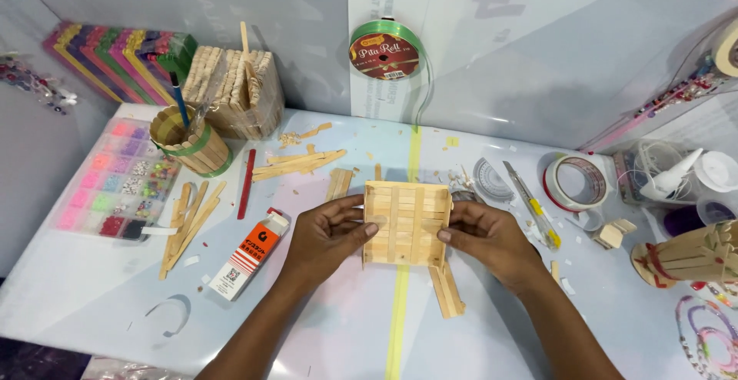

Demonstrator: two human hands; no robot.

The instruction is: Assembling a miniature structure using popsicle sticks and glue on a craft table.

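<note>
A square stick panel (406, 222), built of pale wooden craft sticks laid side by side with cross sticks over them, lies flat on the table (338, 326), centred over a yellow-green stripe (400, 311). The left hand (327, 234) grips the panel's left edge, thumb on top and fingers curled beneath; the right hand (488, 238) pinches the right edge likewise. Just below the panel's right corner lie two loose sticks (447, 289). Left of the panel rests an orange-and-white glue bottle (250, 253), and farther left a fan of sticks (187, 222) and a bead box (115, 180). Right of the panel lie a craft knife (532, 203) and a tape roll (578, 182). Above the panel, a green ribbon spool (384, 53) hangs on the grey wall. The pale glossy table carries scattered wood chips.
</note>
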